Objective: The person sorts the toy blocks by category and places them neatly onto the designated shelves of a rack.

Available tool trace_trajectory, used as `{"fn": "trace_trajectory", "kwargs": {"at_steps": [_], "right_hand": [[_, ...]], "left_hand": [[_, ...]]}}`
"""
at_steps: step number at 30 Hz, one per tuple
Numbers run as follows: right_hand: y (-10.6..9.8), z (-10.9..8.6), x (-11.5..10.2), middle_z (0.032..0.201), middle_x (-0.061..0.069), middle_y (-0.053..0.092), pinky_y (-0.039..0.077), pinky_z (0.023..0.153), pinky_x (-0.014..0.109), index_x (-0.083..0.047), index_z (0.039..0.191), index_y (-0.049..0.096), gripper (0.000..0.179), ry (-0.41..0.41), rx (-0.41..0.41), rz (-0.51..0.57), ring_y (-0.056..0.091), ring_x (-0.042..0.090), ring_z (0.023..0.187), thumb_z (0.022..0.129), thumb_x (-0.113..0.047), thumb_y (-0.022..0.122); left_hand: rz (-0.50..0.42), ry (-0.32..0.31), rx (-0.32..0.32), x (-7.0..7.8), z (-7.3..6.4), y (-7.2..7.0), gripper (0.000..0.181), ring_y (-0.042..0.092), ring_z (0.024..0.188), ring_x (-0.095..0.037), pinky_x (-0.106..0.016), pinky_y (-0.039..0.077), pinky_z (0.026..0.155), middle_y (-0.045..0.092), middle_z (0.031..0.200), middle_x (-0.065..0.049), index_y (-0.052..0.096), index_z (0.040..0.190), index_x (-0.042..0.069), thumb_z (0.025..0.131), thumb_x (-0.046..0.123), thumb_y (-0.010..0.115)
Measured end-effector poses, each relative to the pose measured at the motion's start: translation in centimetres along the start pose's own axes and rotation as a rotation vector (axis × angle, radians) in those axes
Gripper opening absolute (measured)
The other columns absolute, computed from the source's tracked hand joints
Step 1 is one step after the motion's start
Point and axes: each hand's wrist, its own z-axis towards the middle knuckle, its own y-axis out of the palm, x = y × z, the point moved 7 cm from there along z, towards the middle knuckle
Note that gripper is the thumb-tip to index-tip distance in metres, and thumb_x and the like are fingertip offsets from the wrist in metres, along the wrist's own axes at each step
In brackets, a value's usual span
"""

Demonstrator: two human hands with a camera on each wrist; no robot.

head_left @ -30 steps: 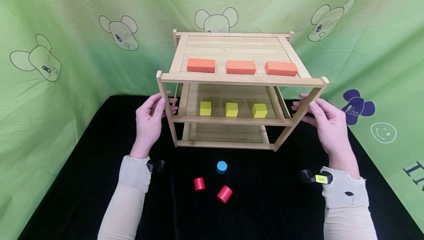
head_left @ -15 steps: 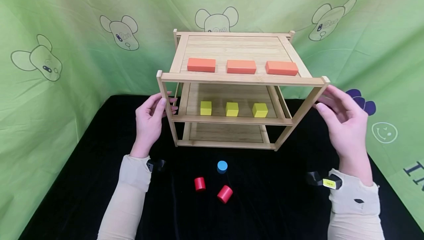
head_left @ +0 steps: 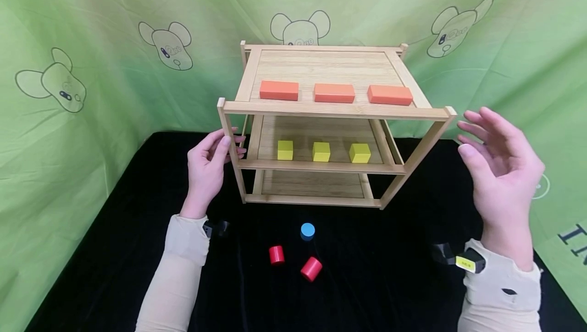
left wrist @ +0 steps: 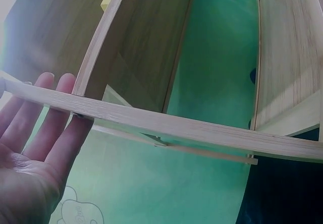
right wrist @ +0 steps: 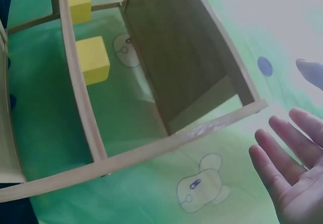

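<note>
Pinching the wooden rack (head_left: 325, 62) by its front left post (head_left: 240, 184) with the nearer left hand (head_left: 206, 169); holding the right hand (head_left: 506, 164), loosely spread, out beyond the front right post (head_left: 416, 160); facing the rack's long side, crosswise between both.

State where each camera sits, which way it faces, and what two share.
Head: on the person's head, facing forward and down at the wooden rack and cylinders; both sleeves, left-hand grip and right-hand grip show.
Left wrist: worn there, facing the rack's left front post; left-hand grip shows, its fingers behind the post.
Right wrist: worn there, facing the rack's right front post; part of the right-hand grip shows, apart from it.
Shared: head and right wrist views both show yellow cubes.
</note>
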Motion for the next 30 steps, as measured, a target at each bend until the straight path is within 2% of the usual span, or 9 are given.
{"fn": "trace_trajectory", "kwargs": {"at_steps": [8,15,24,30], "right_hand": [[1.9,-0.5,-1.7,0.123,0.030,0.064,0.052,0.097,0.030,0.020,0.128,0.056,0.051,-0.037,-0.028,0.009,0.063,0.035,0.111,0.079,0.021,0.070],[3.3,-1.1,-2.3,0.122,0.032,0.064,0.052,0.097,0.032,0.022,0.126,0.055,0.053,-0.047,-0.076,0.054,0.063,0.036,0.113,0.077,0.022,0.073],[6.1,-2.0,-2.2,0.118,0.034,0.064,0.054,0.096,0.033,0.026,0.124,0.053,0.055,-0.086,-0.223,0.112,0.065,0.036,0.111,0.075,0.019,0.079],[7.7,-2.9,-1.9,0.121,0.034,0.064,0.053,0.097,0.032,0.026,0.125,0.053,0.055,-0.077,-0.343,0.066,0.066,0.033,0.110,0.079,0.014,0.080]], "left_hand": [[-0.002,-0.003,0.003,-0.1,0.0,0.0,0.029,0.073,0.079,-0.028,-0.038,0.062,0.076,0.067,0.106,-0.035,0.065,0.123,-0.012,0.106,0.009,0.055],[-0.013,0.000,0.006,0.0,0.0,0.0,0.028,0.074,0.079,-0.030,-0.040,0.062,0.076,0.068,0.106,-0.035,0.066,0.124,-0.010,0.106,0.010,0.056],[-0.003,0.003,0.000,0.0,-0.1,-0.1,0.028,0.074,0.080,-0.029,-0.040,0.062,0.077,0.068,0.106,-0.035,0.068,0.123,-0.005,0.106,0.014,0.056],[-0.003,0.001,0.005,-0.1,0.0,-0.1,0.028,0.074,0.080,-0.028,-0.040,0.062,0.076,0.069,0.106,-0.033,0.068,0.123,-0.007,0.106,0.013,0.057]]}}
